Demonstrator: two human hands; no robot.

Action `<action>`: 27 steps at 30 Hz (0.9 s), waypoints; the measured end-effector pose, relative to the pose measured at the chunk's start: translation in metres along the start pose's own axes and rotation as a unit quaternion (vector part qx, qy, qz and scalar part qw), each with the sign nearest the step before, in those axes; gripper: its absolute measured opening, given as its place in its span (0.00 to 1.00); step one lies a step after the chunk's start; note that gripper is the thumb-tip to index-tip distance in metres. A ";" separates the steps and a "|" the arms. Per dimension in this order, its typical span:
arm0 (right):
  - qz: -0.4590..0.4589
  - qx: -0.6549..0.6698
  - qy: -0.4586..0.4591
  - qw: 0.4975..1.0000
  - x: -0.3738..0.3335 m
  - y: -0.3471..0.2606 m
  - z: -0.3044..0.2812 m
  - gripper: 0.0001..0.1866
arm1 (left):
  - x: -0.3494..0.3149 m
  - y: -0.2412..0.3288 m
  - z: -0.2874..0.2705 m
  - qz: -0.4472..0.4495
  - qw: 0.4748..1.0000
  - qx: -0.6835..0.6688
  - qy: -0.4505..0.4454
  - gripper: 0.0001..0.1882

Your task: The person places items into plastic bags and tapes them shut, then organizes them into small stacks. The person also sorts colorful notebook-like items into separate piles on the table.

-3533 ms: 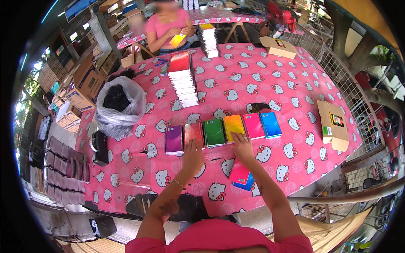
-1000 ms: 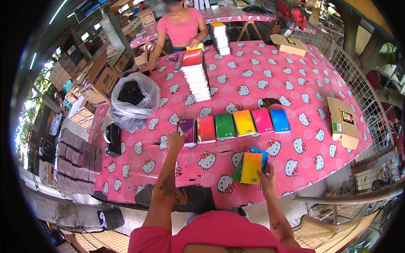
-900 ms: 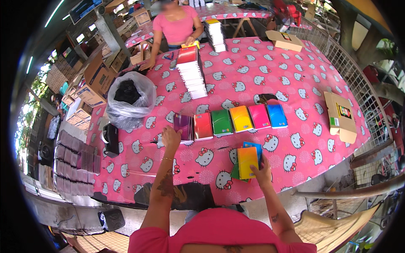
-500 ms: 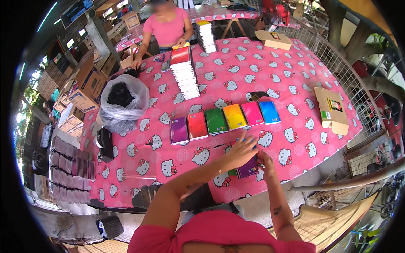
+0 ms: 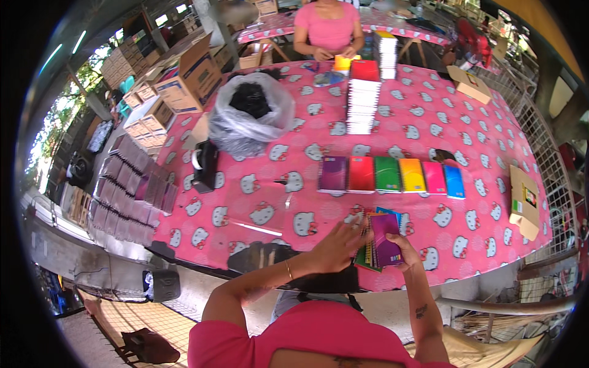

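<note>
My right hand (image 5: pixel 405 253) grips a small stack of spiral notebooks by its right side, thumb on the purple cover (image 5: pixel 386 239) on top. Edges of a blue notebook (image 5: pixel 392 212) and a green notebook (image 5: pixel 367 266) stick out from under it. At the spiral side of the stack, my left hand (image 5: pixel 336 246) has its fingers apart; whether the fingertips touch the wire is unclear. Beyond the hands lies a row of spiral notebooks: purple (image 5: pixel 334 174), red (image 5: pixel 361 174), green (image 5: pixel 388 174), yellow (image 5: pixel 412 175), pink (image 5: pixel 434 178) and blue (image 5: pixel 454 181).
A tall notebook stack (image 5: pixel 363 104) stands beyond the row, near a person in pink (image 5: pixel 327 27) handling something yellow. Left are a plastic bag (image 5: pixel 276 122) with black contents, a tape dispenser (image 5: pixel 205 167) and wrapped notebook piles (image 5: pixel 126 196). An opened carton (image 5: pixel 521 208) lies right.
The view has swung left. My left hand has come off the top of the notebook stack to its spiral side, and my right hand now grips the stack's right side, with the purple cover exposed.
</note>
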State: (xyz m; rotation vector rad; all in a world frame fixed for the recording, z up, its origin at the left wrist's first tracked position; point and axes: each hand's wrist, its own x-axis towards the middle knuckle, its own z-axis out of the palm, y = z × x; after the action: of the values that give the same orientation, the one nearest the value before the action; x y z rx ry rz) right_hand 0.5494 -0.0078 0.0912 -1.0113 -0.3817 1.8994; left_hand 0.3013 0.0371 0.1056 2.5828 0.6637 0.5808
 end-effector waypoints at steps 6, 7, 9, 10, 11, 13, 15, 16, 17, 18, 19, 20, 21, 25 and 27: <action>0.127 0.073 -0.086 0.985 0.046 0.073 0.152 0.28 | -0.137 -0.048 -0.091 0.110 0.989 0.055 0.082 0.47; 0.049 0.033 -0.064 0.996 0.056 0.091 0.179 0.35 | -0.149 -0.047 -0.120 0.062 0.992 0.046 0.096 0.43; -0.106 -0.056 -0.021 0.993 0.074 0.126 0.233 0.48 | -0.186 -0.057 -0.144 -0.038 0.971 -0.076 0.222 0.39; -0.223 -0.173 -0.070 0.957 0.084 0.141 0.249 0.51 | -0.202 -0.062 -0.151 -0.087 0.943 -0.139 0.289 0.36; -0.332 -0.284 -0.120 0.892 0.099 0.157 0.259 0.55 | -0.219 -0.078 -0.158 -0.102 0.933 -0.198 0.284 0.37; -0.414 -0.386 -0.150 0.811 0.131 0.191 0.270 0.59 | -0.244 -0.094 -0.152 -0.181 0.871 -0.359 0.283 0.37; -0.381 -0.386 -0.121 0.831 0.157 0.232 0.276 0.59 | -0.290 -0.131 -0.123 -0.243 0.843 -0.393 0.274 0.39; -0.360 -0.360 -0.139 0.850 0.161 0.245 0.278 0.59 | -0.309 -0.143 -0.105 -0.233 0.857 -0.354 0.294 0.41; -0.339 -0.333 -0.155 0.866 0.162 0.258 0.278 0.58 | -0.323 -0.151 -0.092 -0.222 0.869 -0.313 0.312 0.43; -0.319 -0.307 -0.168 0.881 0.163 0.268 0.275 0.58 | -0.330 -0.156 -0.086 -0.208 0.880 -0.274 0.328 0.45; -0.318 -0.307 -0.155 0.884 0.166 0.276 0.267 0.55 | -0.315 -0.140 -0.085 -0.183 0.789 -0.471 0.349 0.50; -0.312 -0.283 -0.137 0.897 0.163 0.284 0.268 0.56 | -0.315 -0.138 -0.083 -0.199 0.809 -0.437 0.339 0.51; -0.306 -0.259 -0.118 0.908 0.161 0.291 0.268 0.57 | -0.314 -0.138 -0.083 -0.215 0.827 -0.403 0.328 0.52; -0.345 -0.266 -0.144 0.888 0.142 0.269 0.289 0.61 | -0.310 -0.132 -0.111 -0.209 0.845 -0.414 0.265 0.52; -0.375 -0.290 -0.132 0.871 0.141 0.263 0.287 0.62 | -0.311 -0.136 -0.116 -0.214 0.847 -0.425 0.237 0.51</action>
State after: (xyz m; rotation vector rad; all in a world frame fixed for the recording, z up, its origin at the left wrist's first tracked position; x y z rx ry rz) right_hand 0.1391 0.0109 0.0360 -0.7847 -1.3573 1.2039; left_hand -0.0518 0.0148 0.0474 1.4117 0.8497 1.0718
